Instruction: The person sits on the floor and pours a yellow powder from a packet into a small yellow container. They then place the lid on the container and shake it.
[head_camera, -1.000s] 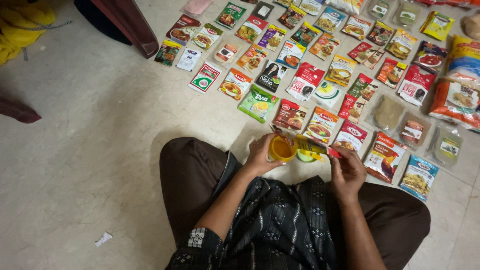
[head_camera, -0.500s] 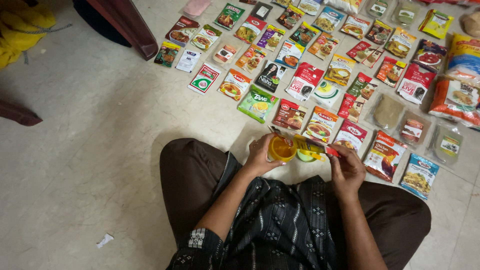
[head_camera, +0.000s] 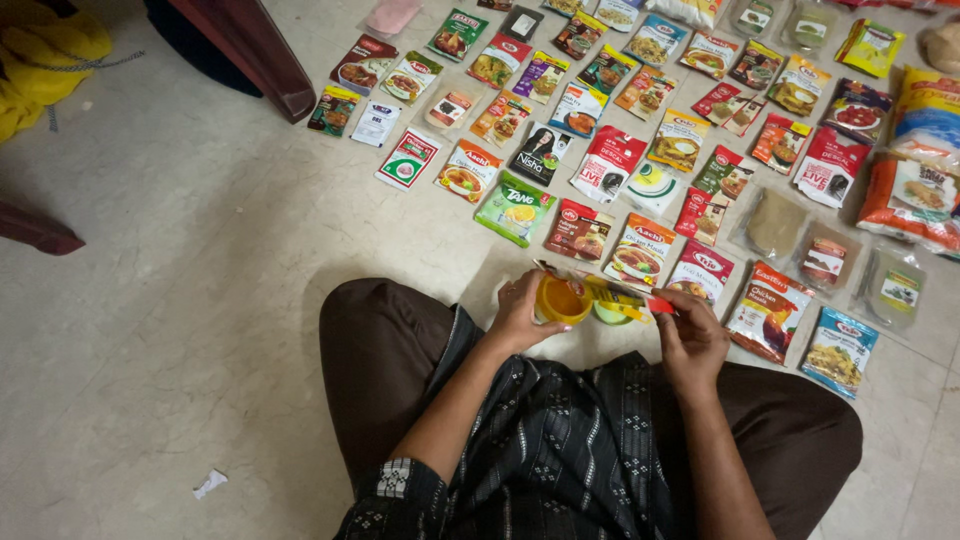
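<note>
Since the earlier frame little has moved: the sachet (head_camera: 622, 297) has tipped a shade flatter over the cup and the right hand has edged slightly up with it; the cup stays where it was.

The small yellow cup (head_camera: 562, 298) sits in the left hand (head_camera: 520, 312), held above the lap, fingers curled round its side, and it already shows orange-yellow contents inside. The yellow and red sachet lies almost level with its torn end at the cup's rim, pinched at the far end between thumb and fingers of the right hand (head_camera: 690, 340). Whether powder is falling I cannot tell. Judging by this, the emptying looks well under way, with the packet not yet put down.

Just behind the cup a pale green object (head_camera: 610, 314) peeks out. Beyond, rows of spice and food packets (head_camera: 640, 250) lie flat on the tiled floor (head_camera: 180, 300), apparently unopened. A scrap of white paper (head_camera: 208, 481) lies by the left knee.
</note>
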